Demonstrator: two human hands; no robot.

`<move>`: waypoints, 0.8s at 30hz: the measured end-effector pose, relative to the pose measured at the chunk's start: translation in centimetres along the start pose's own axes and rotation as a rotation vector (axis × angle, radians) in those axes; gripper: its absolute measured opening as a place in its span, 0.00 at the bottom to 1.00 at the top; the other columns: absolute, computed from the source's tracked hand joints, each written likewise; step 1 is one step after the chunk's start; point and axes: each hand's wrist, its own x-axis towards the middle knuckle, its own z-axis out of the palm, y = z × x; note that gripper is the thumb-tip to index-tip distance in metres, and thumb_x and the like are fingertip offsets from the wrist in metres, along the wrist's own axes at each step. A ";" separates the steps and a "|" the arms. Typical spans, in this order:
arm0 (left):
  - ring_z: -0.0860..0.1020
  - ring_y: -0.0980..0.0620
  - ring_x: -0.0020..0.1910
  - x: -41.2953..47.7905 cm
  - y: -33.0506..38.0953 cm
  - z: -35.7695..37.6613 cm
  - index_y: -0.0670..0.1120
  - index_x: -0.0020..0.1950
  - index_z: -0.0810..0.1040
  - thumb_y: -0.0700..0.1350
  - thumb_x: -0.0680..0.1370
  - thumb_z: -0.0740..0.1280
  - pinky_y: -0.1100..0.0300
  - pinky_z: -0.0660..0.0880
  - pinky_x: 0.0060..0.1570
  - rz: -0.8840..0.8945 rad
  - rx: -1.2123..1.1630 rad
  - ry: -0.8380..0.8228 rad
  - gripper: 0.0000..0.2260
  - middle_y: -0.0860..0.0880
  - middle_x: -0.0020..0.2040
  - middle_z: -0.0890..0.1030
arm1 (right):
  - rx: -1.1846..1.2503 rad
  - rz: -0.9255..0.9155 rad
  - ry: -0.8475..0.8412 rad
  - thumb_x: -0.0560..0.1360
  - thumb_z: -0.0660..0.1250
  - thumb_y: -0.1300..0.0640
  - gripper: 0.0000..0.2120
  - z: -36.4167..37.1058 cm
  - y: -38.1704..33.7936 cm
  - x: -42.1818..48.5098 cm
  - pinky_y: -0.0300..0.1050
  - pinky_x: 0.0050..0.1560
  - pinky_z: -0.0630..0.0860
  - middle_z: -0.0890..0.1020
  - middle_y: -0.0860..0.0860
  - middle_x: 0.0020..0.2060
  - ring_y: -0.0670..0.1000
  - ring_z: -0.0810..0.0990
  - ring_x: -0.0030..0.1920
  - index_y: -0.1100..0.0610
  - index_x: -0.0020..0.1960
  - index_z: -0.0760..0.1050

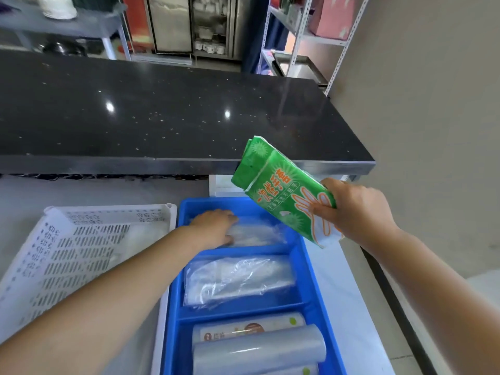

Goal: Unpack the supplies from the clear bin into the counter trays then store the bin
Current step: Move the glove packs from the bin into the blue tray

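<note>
A blue divided tray (304, 269) lies on the lower counter in front of me. My left hand (213, 228) rests flat on a clear plastic packet (257, 234) in its far compartment. Another clear packet (238, 280) fills the middle compartment, and rolls of plastic film (257, 347) lie in the near one. My right hand (354, 209) grips a green pack of disposable gloves (278, 188) by its lower end, holding it tilted above the tray's far right corner. The clear bin is out of sight.
A white perforated basket (67, 255) sits tilted to the left of the blue tray. A raised black stone countertop (162, 112) runs across behind both. A wall (433, 104) stands close on the right, with metal shelving (305, 36) beyond.
</note>
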 end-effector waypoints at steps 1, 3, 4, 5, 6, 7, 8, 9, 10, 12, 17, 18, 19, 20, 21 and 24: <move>0.69 0.44 0.63 0.4 0.3 0.1 0.47 0.69 0.66 0.48 0.73 0.65 0.49 0.70 0.60 -0.009 -0.003 -0.016 0.24 0.46 0.66 0.70 | 0.000 -0.016 0.007 0.68 0.69 0.41 0.16 0.1 0.4 0.2 0.38 0.24 0.53 0.70 0.47 0.25 0.55 0.66 0.27 0.52 0.40 0.70; 0.71 0.44 0.60 0.9 0.7 0.3 0.45 0.66 0.68 0.47 0.71 0.67 0.51 0.72 0.55 -0.049 0.010 -0.016 0.23 0.45 0.62 0.72 | 0.002 -0.037 0.013 0.68 0.70 0.40 0.16 0.3 0.9 0.6 0.38 0.24 0.52 0.68 0.47 0.25 0.55 0.65 0.26 0.52 0.42 0.72; 0.72 0.44 0.57 1.1 1.0 0.4 0.45 0.63 0.70 0.46 0.70 0.68 0.53 0.72 0.51 -0.083 0.023 -0.003 0.22 0.44 0.60 0.73 | 0.003 -0.050 0.018 0.67 0.70 0.40 0.16 0.4 1.3 0.8 0.37 0.24 0.52 0.68 0.47 0.25 0.55 0.65 0.26 0.52 0.42 0.72; 0.73 0.43 0.54 1.3 1.4 0.4 0.44 0.60 0.71 0.46 0.70 0.68 0.55 0.70 0.45 -0.119 0.041 0.004 0.20 0.44 0.57 0.75 | 0.007 -0.064 0.030 0.67 0.71 0.41 0.16 0.5 1.6 1.0 0.37 0.24 0.51 0.67 0.47 0.25 0.54 0.64 0.25 0.52 0.42 0.73; 0.74 0.43 0.52 1.4 1.7 0.4 0.44 0.57 0.72 0.46 0.69 0.68 0.56 0.68 0.42 -0.153 0.053 -0.005 0.18 0.44 0.55 0.76 | 0.013 -0.078 0.042 0.67 0.71 0.41 0.16 0.6 2.0 1.2 0.36 0.24 0.51 0.68 0.48 0.25 0.54 0.64 0.25 0.53 0.42 0.73; 0.74 0.44 0.50 1.4 1.9 0.4 0.44 0.55 0.72 0.45 0.69 0.68 0.56 0.67 0.41 -0.178 0.054 -0.017 0.16 0.44 0.53 0.77 | 0.019 -0.095 0.050 0.66 0.72 0.42 0.16 0.7 2.3 1.4 0.36 0.24 0.51 0.70 0.49 0.24 0.54 0.64 0.25 0.53 0.42 0.74; 0.73 0.44 0.49 1.5 2.0 0.5 0.44 0.50 0.73 0.45 0.69 0.68 0.57 0.67 0.40 -0.188 0.048 -0.022 0.12 0.44 0.51 0.77 | 0.026 -0.113 0.055 0.66 0.72 0.42 0.16 0.9 2.6 1.6 0.36 0.24 0.52 0.74 0.51 0.25 0.54 0.66 0.24 0.53 0.43 0.74; 0.72 0.44 0.48 1.5 2.1 0.5 0.44 0.45 0.72 0.45 0.69 0.68 0.57 0.67 0.39 -0.187 0.038 -0.020 0.09 0.45 0.49 0.76 | 0.032 -0.129 0.056 0.66 0.72 0.42 0.16 1.0 2.8 1.7 0.37 0.24 0.54 0.77 0.52 0.27 0.56 0.69 0.25 0.53 0.43 0.74; 0.72 0.45 0.48 1.4 2.2 0.5 0.45 0.42 0.71 0.45 0.70 0.68 0.56 0.66 0.39 -0.186 0.023 -0.020 0.07 0.45 0.47 0.75 | 0.036 -0.141 0.055 0.66 0.72 0.42 0.17 1.2 3.0 2.0 0.38 0.24 0.57 0.79 0.52 0.28 0.57 0.72 0.26 0.53 0.44 0.75; 0.71 0.45 0.46 0.8 2.5 0.2 0.45 0.38 0.69 0.44 0.71 0.67 0.56 0.66 0.37 -0.195 -0.044 0.000 0.07 0.45 0.45 0.73 | 0.047 -0.172 0.065 0.66 0.72 0.42 0.17 1.3 3.2 2.4 0.39 0.25 0.59 0.80 0.52 0.29 0.58 0.76 0.28 0.53 0.45 0.75; 0.77 0.43 0.31 -3.9 2.7 -2.3 0.44 0.37 0.72 0.34 0.63 0.69 0.60 0.56 0.25 -0.076 0.173 0.431 0.09 0.45 0.32 0.77 | 0.092 -0.284 0.122 0.66 0.74 0.44 0.16 1.3 2.6 3.6 0.38 0.25 0.60 0.82 0.52 0.30 0.58 0.77 0.27 0.53 0.46 0.76; 0.74 0.44 0.24 -5.5 3.0 -3.1 0.44 0.33 0.71 0.31 0.55 0.71 0.63 0.51 0.23 -0.042 0.266 0.465 0.14 0.46 0.25 0.74 | 0.114 -0.301 0.133 0.66 0.74 0.44 0.16 1.3 2.2 3.8 0.38 0.26 0.61 0.82 0.52 0.30 0.58 0.78 0.28 0.53 0.46 0.76; 0.70 0.46 0.19 -7.1 3.2 -3.7 0.44 0.30 0.70 0.30 0.49 0.71 0.65 0.47 0.24 -0.032 0.332 0.510 0.17 0.47 0.22 0.71 | 0.137 -0.320 0.142 0.66 0.74 0.44 0.16 1.2 1.7 4.0 0.39 0.26 0.62 0.82 0.52 0.31 0.59 0.78 0.28 0.53 0.46 0.76; 0.68 0.47 0.17 -8.5 3.3 -3.9 0.45 0.29 0.69 0.29 0.45 0.70 0.66 0.47 0.24 -0.025 0.363 0.527 0.19 0.48 0.20 0.69 | 0.162 -0.346 0.152 0.65 0.74 0.45 0.16 1.2 1.0 4.1 0.39 0.27 0.63 0.82 0.52 0.31 0.59 0.78 0.28 0.53 0.46 0.76; 0.68 0.47 0.17 -9.9 3.3 -3.8 0.45 0.28 0.69 0.30 0.44 0.70 0.66 0.51 0.22 -0.028 0.375 0.533 0.19 0.49 0.20 0.69 | 0.189 -0.382 0.164 0.65 0.75 0.45 0.16 1.3 0.1 4.2 0.40 0.27 0.63 0.82 0.52 0.31 0.59 0.78 0.28 0.53 0.46 0.77; 0.69 0.48 0.17 -13.0 3.8 -2.9 0.45 0.27 0.70 0.32 0.42 0.72 0.66 0.60 0.20 -0.065 0.347 0.485 0.20 0.50 0.19 0.69 | 0.219 -0.515 0.162 0.67 0.74 0.46 0.16 2.1 -2.9 4.7 0.41 0.27 0.64 0.83 0.52 0.35 0.59 0.80 0.31 0.54 0.48 0.77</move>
